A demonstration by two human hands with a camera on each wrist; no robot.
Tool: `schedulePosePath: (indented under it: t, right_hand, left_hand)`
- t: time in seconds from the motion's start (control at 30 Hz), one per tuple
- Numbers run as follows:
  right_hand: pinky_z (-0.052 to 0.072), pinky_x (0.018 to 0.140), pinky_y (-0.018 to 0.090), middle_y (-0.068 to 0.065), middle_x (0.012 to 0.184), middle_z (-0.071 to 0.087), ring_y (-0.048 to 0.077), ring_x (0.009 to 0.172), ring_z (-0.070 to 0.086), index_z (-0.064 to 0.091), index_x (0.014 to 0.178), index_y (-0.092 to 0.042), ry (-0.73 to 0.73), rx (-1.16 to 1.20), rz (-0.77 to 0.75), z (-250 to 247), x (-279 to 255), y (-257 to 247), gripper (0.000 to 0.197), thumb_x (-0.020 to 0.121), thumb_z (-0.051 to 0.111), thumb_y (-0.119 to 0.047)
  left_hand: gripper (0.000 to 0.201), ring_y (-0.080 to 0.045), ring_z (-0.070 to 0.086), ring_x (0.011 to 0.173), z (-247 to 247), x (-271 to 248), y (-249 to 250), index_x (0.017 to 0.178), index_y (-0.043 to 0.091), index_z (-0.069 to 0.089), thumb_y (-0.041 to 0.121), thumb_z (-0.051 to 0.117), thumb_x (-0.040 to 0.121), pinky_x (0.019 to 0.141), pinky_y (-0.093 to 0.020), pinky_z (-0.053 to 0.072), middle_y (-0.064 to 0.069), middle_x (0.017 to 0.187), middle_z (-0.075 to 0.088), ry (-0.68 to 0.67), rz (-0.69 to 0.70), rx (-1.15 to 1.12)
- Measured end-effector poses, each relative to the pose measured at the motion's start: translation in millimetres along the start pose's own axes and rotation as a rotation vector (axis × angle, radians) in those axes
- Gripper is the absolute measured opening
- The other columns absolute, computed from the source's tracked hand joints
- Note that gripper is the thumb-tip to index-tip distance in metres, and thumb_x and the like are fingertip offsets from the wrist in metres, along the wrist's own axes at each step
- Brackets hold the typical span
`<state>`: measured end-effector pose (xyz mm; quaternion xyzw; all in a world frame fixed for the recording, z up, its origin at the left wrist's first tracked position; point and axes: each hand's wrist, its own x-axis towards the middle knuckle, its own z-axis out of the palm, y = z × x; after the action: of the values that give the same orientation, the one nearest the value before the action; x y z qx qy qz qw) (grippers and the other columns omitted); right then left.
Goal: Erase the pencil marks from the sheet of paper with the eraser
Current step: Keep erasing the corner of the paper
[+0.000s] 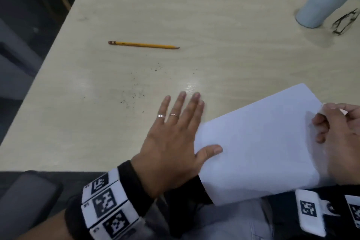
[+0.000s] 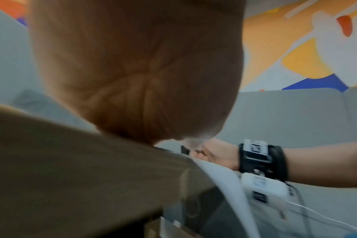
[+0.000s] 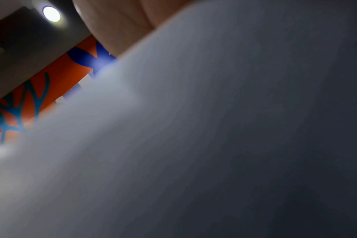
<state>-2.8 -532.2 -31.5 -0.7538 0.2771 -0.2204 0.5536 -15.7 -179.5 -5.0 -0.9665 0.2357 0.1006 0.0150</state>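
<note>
While one yellow pencil (image 1: pixel 143 45) lies alone toward the left of the pale wooden table (image 1: pixel 214 25), well apart from everything else, dark crumbs (image 1: pixel 134 95) are scattered between it and the left hand (image 1: pixel 171 142). That hand lies flat, four fingers straight and slightly spread on the wood, two rings on them, thumb pressing the near left corner of the single white sheet of paper (image 1: pixel 259 142). The sheet hangs partly over the table's near edge. At its right edge the right hand (image 1: pixel 339 132) curls its fingers and pinches it; a small pale object shows there, whether the eraser I cannot tell. One grey cylinder (image 1: pixel 323 0) and one pair of glasses (image 1: pixel 345 22) sit far right. A colourful mural (image 2: pixel 308 48) covers the wall.
</note>
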Motion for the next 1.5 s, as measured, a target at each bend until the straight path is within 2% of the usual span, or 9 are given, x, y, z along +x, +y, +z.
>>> schedulePosePath:
  t: [0.1, 0.27, 0.47, 0.57, 0.73, 0.9, 1.1, 1.33, 1.5]
  right_hand:
    - [0.039, 0.052, 0.025, -0.001, 0.072, 0.066, 0.012, 0.048, 0.044, 0.066, 0.108, -0.012, 0.010, -0.018, -0.024, 0.8, 1.8, 1.6, 0.034, 0.092, 0.066, -0.043]
    - [0.039, 0.052, 0.021, -0.003, 0.074, 0.066, 0.006, 0.051, 0.050, 0.067, 0.111, -0.009, 0.089, 0.050, 0.016, 9.7, 7.5, 0.2, 0.043, 0.087, 0.064, -0.044]
    - [0.053, 0.064, 0.025, 0.001, 0.079, 0.068, 0.014, 0.065, 0.060, 0.063, 0.117, -0.007, 0.138, 0.234, -0.007, 1.4, -0.4, -24.2, 0.022, 0.102, 0.069, -0.021]
    - [0.047, 0.053, 0.023, -0.003, 0.070, 0.065, 0.010, 0.057, 0.054, 0.070, 0.110, -0.009, 0.142, 0.043, -0.057, -32.3, 0.9, -32.8, 0.021, 0.101, 0.074, -0.028]
    - [0.055, 0.065, 0.020, 0.002, 0.087, 0.075, 0.007, 0.071, 0.066, 0.076, 0.099, -0.026, 0.099, -0.171, -0.095, -85.9, -14.3, -17.8, 0.011, 0.093, 0.084, -0.032]
    - [0.061, 0.074, 0.044, 0.001, 0.087, 0.079, 0.023, 0.073, 0.070, 0.077, 0.096, -0.031, -0.005, -0.365, -0.181, -84.1, -35.7, -13.4, 0.005, 0.097, 0.080, -0.036]
    - [0.051, 0.064, 0.026, 0.001, 0.089, 0.075, 0.019, 0.070, 0.064, 0.076, 0.103, -0.016, -0.134, -0.462, -0.323, -48.0, -46.8, -32.4, 0.011, 0.099, 0.076, -0.027]
    - [0.054, 0.077, 0.034, -0.004, 0.100, 0.075, 0.020, 0.084, 0.069, 0.076, 0.105, -0.018, -0.287, -0.441, -0.351, -21.7, -58.6, -29.2, 0.009, 0.098, 0.079, -0.022]
    - [0.050, 0.071, 0.020, -0.013, 0.096, 0.073, 0.011, 0.078, 0.066, 0.076, 0.103, -0.019, -0.331, -0.467, -0.372, -8.0, -67.6, -36.9, 0.007, 0.098, 0.077, -0.024]
  left_hand:
    - [0.110, -0.042, -0.018, 0.159, -12.5, -0.6, -9.7, 0.164, -0.002, -0.004, 0.084, 0.000, 0.094, 0.127, -0.062, -0.007, -0.022, 0.171, -0.019, -0.027, -0.203, -0.029]
    - [0.086, -0.039, 0.018, 0.160, 1.9, -32.1, 21.7, 0.164, 0.014, 0.035, 0.073, 0.024, 0.102, 0.126, -0.064, 0.020, -0.010, 0.175, 0.014, 0.099, 0.387, -0.043]
    - [0.087, -0.034, 0.025, 0.159, 10.1, -23.5, 25.6, 0.162, 0.008, 0.037, 0.073, 0.018, 0.106, 0.127, -0.056, 0.019, -0.007, 0.173, 0.024, 0.086, 0.229, -0.110]
    - [0.087, -0.035, 0.021, 0.160, 4.0, -6.8, 27.2, 0.163, 0.007, 0.033, 0.070, 0.016, 0.106, 0.127, -0.053, 0.014, -0.008, 0.174, 0.021, 0.064, 0.188, -0.104]
    - [0.084, -0.038, 0.019, 0.160, 12.6, 1.2, 25.9, 0.163, 0.005, 0.031, 0.065, 0.023, 0.106, 0.126, -0.053, 0.015, -0.010, 0.174, 0.018, 0.097, 0.191, -0.089]
    - [0.083, -0.040, 0.015, 0.160, 15.2, 3.6, 33.9, 0.160, -0.001, 0.035, 0.062, 0.026, 0.107, 0.126, -0.061, 0.016, -0.019, 0.174, 0.015, 0.159, 0.190, -0.120]
    - [0.085, -0.031, 0.009, 0.163, 13.3, 12.9, 54.1, 0.165, 0.004, 0.026, 0.065, 0.030, 0.106, 0.128, -0.054, 0.014, -0.011, 0.176, 0.007, 0.164, 0.246, -0.218]
    - [0.085, -0.032, 0.018, 0.161, 14.4, 3.6, 48.1, 0.163, 0.003, 0.031, 0.066, 0.028, 0.106, 0.126, -0.060, 0.023, -0.012, 0.174, 0.020, 0.140, 0.193, -0.135]
    - [0.075, -0.043, 0.028, 0.156, 12.5, 12.2, 45.4, 0.147, -0.004, 0.049, 0.057, 0.046, 0.105, 0.123, -0.063, 0.027, -0.023, 0.161, 0.040, 0.220, 0.141, -0.169]
